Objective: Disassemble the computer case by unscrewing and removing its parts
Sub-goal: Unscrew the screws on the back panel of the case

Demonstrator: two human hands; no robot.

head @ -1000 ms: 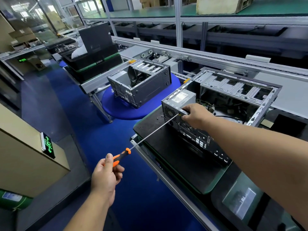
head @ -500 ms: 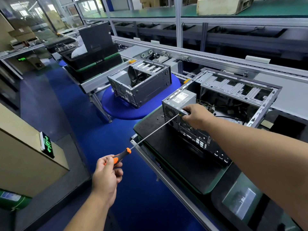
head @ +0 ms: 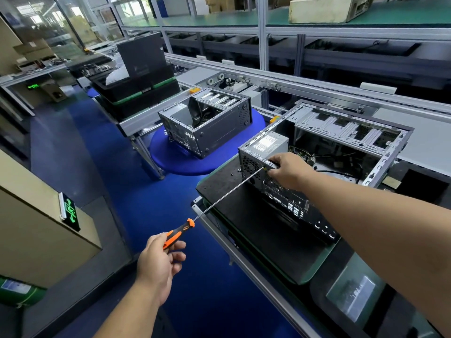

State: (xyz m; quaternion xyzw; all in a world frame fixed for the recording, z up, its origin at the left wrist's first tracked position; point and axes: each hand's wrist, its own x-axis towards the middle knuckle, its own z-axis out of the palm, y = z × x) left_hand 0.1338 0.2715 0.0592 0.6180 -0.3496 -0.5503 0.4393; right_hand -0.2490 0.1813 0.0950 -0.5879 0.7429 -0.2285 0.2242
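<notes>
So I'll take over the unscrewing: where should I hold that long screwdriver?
Grip the orange-and-black handle from below and behind, as the left hand does. The thin shaft slants up to the case, offering no grip.

Setting: factory floor, electronics assembly or teardown line. Evidence: long aluminium conveyor rail (head: pixel 317 87) along the workstations; metal racking with green shelves (head: pixel 219 19) above; stacked black trays (head: pixel 136 91); second opened computer case (head: pixel 207 123) on a round blue turntable (head: pixel 175 159); blue floor (head: pixel 97 154); glass partition (head: pixel 48 28); lit green exit sign (head: pixel 70 212).
</notes>
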